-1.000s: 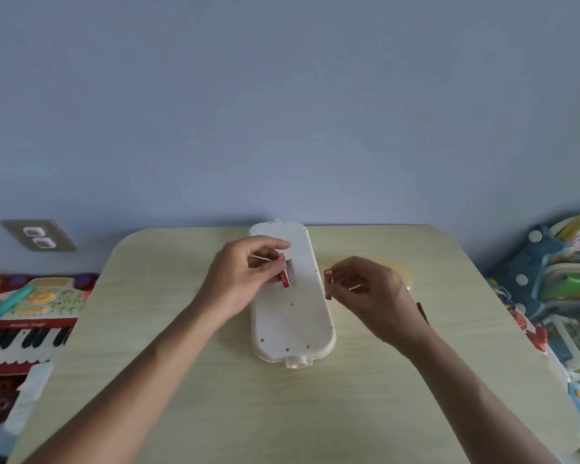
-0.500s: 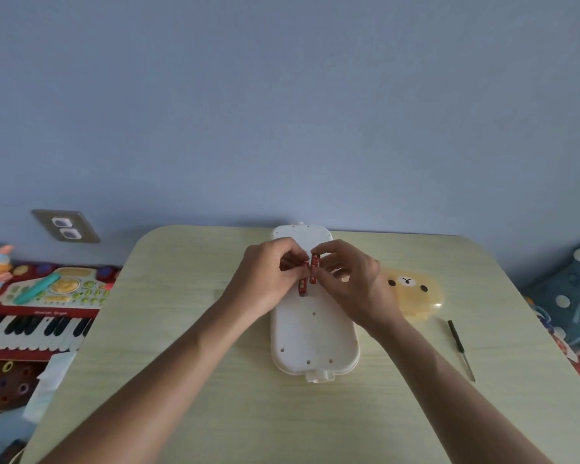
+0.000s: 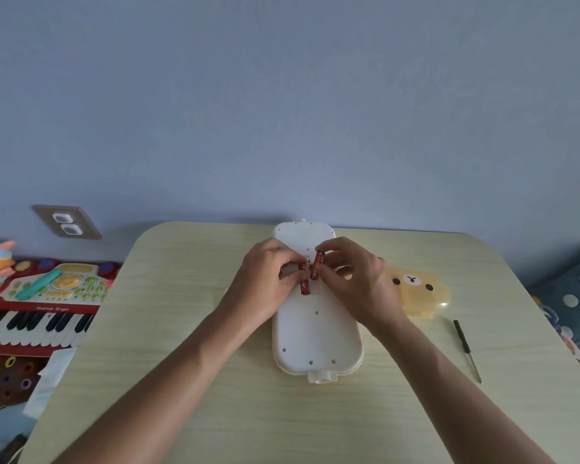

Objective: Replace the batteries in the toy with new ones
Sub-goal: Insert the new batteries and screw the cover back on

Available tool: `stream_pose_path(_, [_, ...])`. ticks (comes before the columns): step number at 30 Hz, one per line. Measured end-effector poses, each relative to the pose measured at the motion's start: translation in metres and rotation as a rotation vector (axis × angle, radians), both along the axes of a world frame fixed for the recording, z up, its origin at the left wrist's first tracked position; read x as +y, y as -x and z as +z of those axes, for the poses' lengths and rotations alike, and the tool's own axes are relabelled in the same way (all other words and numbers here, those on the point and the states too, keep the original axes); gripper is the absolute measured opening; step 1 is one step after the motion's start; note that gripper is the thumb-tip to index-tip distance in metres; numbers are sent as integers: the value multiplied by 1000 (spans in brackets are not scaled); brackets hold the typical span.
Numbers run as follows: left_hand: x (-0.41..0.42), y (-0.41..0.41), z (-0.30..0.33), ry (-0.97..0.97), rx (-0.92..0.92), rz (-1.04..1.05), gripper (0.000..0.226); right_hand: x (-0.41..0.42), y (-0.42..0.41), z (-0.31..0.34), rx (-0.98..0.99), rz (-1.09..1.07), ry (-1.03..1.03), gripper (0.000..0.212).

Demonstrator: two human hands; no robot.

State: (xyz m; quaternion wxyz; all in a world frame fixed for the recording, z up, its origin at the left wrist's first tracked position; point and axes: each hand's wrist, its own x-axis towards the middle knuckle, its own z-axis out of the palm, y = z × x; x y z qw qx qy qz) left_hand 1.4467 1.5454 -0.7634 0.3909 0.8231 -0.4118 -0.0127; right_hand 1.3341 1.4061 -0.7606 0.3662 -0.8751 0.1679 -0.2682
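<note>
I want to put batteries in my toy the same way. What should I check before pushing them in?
1. Toy lying flat, back side up, on the table: ok.
2. Left hand has a firm hold on its red battery: ok.
3. Right hand has a firm hold on the other red battery: ok.
4. Battery slot open and empty: cannot tell, fingers cover it.
5. Plus and minus ends facing the right way: cannot tell, too small.
6. Screwdriver close by for closing up: ok, it lies on the table to the right.
</note>
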Motion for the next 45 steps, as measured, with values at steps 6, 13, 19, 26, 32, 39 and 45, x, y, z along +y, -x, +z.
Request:
stream_pose_path(6, [5,0,-4,-47,-136,-40,21,0,0,-1,-5,-14,22,20])
stream_pose_path(13, [11,1,-9,-74,-223,-82,19,3,1,-6,-61,39,200,20])
stream_pose_path(19, [12,-1,-11,-28,-31,-43,20,5,9,-4,-72,118,487,19])
stream_pose_path(26, [14,-2,-8,-54,0,-52,23,0,18,-3,-11,217,495,16])
stream_pose_path(32, [16,-4,-7,-55,32,-54,37,2,15,-5,-2,156,330,16])
stream_pose_path(39, [16,-5,-10,-68,14,-70,43,-5,10,4,199,190,204,23])
stream_pose_path(45, [13,-8,-11,-63,24,-68,46,-5,1,9,287,109,-33,30])
